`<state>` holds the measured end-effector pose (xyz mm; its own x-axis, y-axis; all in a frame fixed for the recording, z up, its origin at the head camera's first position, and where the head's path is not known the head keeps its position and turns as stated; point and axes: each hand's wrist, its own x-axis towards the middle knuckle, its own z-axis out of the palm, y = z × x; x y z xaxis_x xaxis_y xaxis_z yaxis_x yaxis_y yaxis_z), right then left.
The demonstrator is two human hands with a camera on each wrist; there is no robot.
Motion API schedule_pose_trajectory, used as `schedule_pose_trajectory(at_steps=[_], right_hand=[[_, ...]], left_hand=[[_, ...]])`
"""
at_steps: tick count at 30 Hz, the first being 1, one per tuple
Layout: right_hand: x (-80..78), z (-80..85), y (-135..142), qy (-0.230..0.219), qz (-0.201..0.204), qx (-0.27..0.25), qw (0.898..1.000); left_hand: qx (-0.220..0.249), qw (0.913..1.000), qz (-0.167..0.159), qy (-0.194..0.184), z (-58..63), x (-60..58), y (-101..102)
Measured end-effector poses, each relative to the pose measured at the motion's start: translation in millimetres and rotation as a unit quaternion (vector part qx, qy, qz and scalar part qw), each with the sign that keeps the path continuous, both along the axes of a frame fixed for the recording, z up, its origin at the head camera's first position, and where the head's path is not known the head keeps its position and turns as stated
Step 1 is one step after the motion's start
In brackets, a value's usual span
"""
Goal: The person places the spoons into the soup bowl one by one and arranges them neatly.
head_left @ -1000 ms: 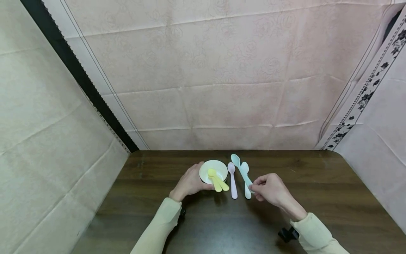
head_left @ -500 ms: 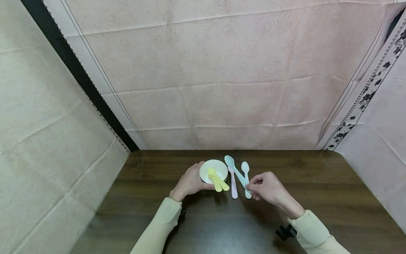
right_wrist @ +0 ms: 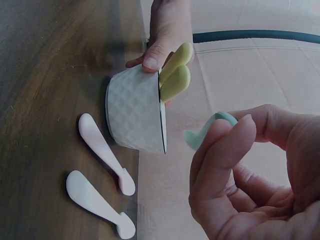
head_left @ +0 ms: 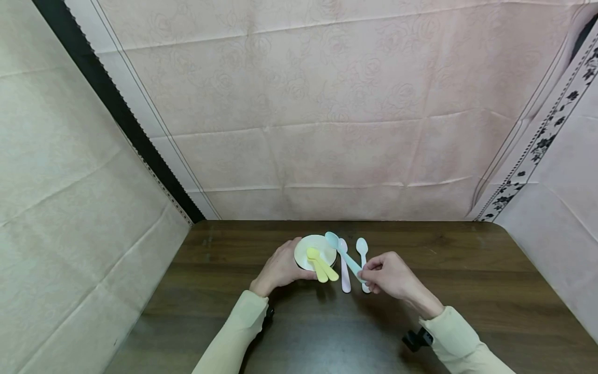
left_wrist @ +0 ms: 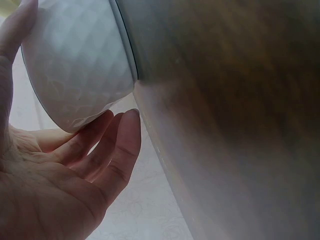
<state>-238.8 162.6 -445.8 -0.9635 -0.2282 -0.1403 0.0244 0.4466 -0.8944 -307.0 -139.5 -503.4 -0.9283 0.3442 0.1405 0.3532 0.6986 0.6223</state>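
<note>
Mint spoon (head_left: 349, 261) pinched in the right hand (head_left: 393, 278), above the table (head_left: 317, 337); left hand (head_left: 282, 267) gripping the white bowl (right_wrist: 135, 110), two yellow spoons (right_wrist: 176, 82) leaning in it. Near it lie a pink spoon (right_wrist: 102, 146) and a white spoon (right_wrist: 92, 196).

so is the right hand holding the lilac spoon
No, the right hand pinches a pale blue spoon, while the lilac spoon lies on the wooden table.
</note>
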Motion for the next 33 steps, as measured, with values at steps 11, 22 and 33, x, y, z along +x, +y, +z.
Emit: schedule_pose_trajectory(at_steps=[11,22,33], right_hand=[[-3.1,-3.7,-7.8,-0.006,0.017,-0.027,0.999],[-7.9,-11.5,-13.2,-0.013,0.024,-0.034,0.999],[-15.2,-16.8,-18.2,-0.02,0.031,-0.044,0.998]], left_hand=[[-0.002,1.0,-0.001,0.0,-1.6,-0.2,-0.2],[0.005,1.0,0.0,-0.006,-2.1,0.8,-0.2],[-0.003,1.0,0.006,-0.005,-3.2,-1.4,-0.4]])
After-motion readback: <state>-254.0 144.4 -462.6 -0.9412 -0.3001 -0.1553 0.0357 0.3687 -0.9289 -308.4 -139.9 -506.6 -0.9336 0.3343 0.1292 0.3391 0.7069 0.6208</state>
